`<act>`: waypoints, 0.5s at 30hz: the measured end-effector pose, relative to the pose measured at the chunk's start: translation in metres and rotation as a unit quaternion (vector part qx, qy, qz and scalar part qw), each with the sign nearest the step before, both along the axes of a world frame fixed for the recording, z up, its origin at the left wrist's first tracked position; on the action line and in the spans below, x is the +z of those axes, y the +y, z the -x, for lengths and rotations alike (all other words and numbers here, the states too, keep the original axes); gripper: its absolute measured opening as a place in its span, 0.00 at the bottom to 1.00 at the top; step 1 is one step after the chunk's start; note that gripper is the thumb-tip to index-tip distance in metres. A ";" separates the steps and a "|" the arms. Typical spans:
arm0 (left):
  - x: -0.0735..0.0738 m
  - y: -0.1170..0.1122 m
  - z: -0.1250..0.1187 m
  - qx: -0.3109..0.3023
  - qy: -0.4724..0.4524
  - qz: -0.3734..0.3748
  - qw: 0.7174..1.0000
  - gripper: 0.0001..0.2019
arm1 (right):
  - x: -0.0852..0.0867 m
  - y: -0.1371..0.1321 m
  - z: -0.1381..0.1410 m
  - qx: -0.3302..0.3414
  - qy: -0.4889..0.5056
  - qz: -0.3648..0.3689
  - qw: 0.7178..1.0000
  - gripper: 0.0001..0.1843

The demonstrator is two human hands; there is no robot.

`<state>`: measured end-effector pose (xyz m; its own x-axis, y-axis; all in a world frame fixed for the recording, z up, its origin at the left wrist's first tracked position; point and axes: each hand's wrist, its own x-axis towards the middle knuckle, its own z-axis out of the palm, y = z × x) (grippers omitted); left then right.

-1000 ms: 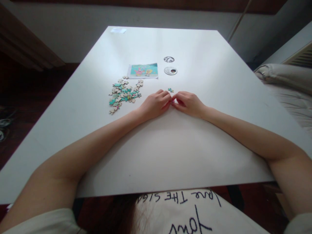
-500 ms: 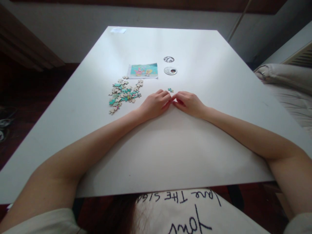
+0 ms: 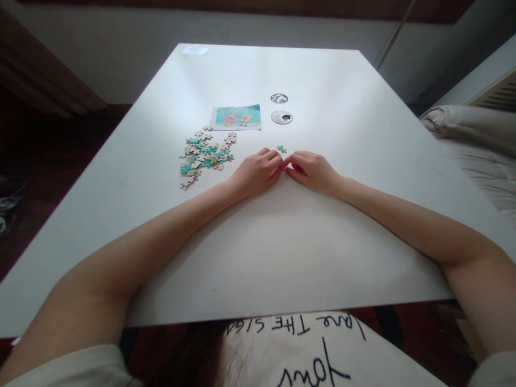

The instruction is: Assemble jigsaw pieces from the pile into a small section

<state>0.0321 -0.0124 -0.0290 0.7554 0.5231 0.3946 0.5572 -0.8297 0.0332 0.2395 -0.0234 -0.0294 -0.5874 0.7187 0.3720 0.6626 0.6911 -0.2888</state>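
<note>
"Looking at our two hands, how do we find them on the table?"

"We have them close together, almost in the middle. Our left hand is bent at the fingers, and its thumb and first finger pinch one edge of a small pinkish piece. Our right hand pinches the same piece from the other side, also with thumb and first finger."

"Can we tell the shape of this piece?"

"We cannot; our fingertips cover most of it."

"And what do we have just beyond the hands?"

"We see a small green cluster lying flat. Whether it is one piece or two joined, we cannot say."

"Where do we keep the other puzzle pieces?"

"We have them in a loose heap to the left of our left hand. Some show a teal face, others a pale back."

"What is near the heap?"

"Just behind it we have a picture sheet, with a pink and a yellow figure on teal. To the right of the sheet are two flat round things, the nearer disc with a dark spot, the farther disc grey and white."
</note>
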 end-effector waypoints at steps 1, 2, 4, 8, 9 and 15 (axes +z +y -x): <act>0.000 0.000 0.000 0.000 -0.001 -0.001 1.000 0.09 | 0.000 0.000 0.000 -0.001 -0.001 -0.001 1.000 0.10; 0.000 0.000 0.000 -0.001 -0.001 -0.002 1.000 0.09 | 0.000 0.000 0.000 -0.001 -0.001 -0.003 1.000 0.10; 0.000 0.000 0.000 -0.001 -0.002 -0.003 1.000 0.09 | -0.001 0.000 0.000 0.000 0.001 -0.006 1.000 0.10; 0.000 0.000 0.000 -0.002 -0.002 0.001 1.000 0.09 | -0.002 0.001 0.000 0.003 0.002 -0.013 1.000 0.10; 0.000 0.000 0.000 -0.003 -0.002 0.003 1.000 0.09 | -0.002 0.001 0.000 0.004 0.002 -0.015 1.000 0.10; 0.001 0.000 0.000 -0.004 -0.003 0.005 1.000 0.09 | -0.002 0.001 -0.001 0.005 -0.001 -0.017 1.000 0.09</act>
